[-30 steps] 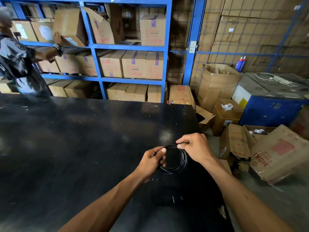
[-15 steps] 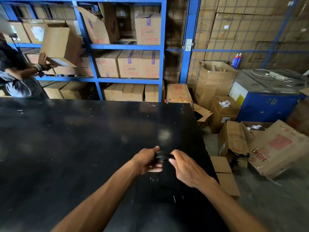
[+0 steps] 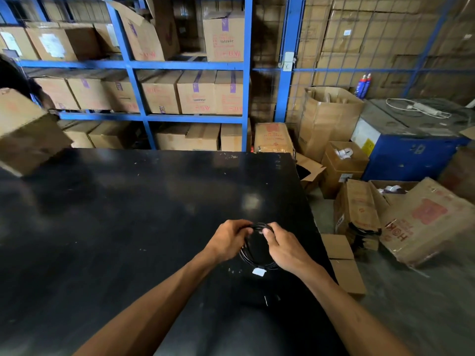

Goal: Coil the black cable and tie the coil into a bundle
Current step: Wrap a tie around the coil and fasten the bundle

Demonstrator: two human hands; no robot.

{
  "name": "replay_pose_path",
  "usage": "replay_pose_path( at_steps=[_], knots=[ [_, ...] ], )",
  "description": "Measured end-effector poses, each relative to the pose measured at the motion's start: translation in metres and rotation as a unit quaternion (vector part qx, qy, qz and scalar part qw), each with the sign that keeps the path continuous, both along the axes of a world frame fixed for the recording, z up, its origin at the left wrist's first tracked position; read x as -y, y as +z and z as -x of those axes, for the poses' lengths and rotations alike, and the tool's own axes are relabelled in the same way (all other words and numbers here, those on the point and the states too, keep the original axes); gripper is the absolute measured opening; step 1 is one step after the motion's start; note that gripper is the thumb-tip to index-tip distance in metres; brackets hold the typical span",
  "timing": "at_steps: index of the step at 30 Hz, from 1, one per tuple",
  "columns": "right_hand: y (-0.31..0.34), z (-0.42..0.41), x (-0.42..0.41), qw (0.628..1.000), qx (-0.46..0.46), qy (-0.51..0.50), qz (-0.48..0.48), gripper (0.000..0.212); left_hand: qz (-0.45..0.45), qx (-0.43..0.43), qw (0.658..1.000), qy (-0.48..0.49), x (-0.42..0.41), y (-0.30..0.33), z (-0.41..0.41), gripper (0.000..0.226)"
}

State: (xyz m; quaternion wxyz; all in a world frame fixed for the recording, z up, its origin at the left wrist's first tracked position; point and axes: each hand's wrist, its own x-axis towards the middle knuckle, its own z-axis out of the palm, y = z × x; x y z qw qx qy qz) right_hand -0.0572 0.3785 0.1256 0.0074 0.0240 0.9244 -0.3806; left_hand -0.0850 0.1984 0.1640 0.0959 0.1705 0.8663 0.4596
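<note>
Black cable [image 3: 254,255] already coiled, held above bench [image 3: 128,214] at 5 o'clock. Left hand [image 3: 228,241], right hand [image 3: 285,249] fingers closed on coil top. Tying seemingly unfinished; white tag [image 3: 259,271] at 6.

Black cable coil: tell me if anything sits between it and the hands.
Nothing visible does. Both the left hand and right hand already grip the black cable coil directly, above the black table.
</note>
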Motion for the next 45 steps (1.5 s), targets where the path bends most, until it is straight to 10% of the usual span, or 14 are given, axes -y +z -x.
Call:
replay_pose_path(
  at_steps=[11, 17, 25, 38, 45],
  knots=[
    [-0.031, -0.001, -0.015, 0.971, 0.173, -0.015, 0.165, 0.046, 0.038, 0.058, 0.988, 0.140, 0.002, -0.048, -0.007, 0.026],
    [-0.082, -0.025, -0.020, 0.966, 0.214, 0.018, -0.144, 0.022, 0.096, 0.090, 0.981, 0.140, 0.021, -0.090, -0.019, 0.022],
    [-0.119, -0.031, -0.021, 0.959, 0.240, 0.011, -0.151, 0.024, 0.114, 0.144, 0.976, 0.120, 0.019, -0.114, -0.018, 0.025],
    [-0.045, -0.003, -0.030, 0.984, 0.137, 0.024, 0.116, 0.008, 0.059, 0.190, 0.966, 0.164, 0.018, -0.121, -0.011, 0.023],
    [-0.026, -0.013, 0.024, 0.856, 0.198, -0.188, 0.440, 0.007, -0.042, 0.190, 0.960, 0.200, -0.002, -0.109, -0.025, 0.021]
  ],
)
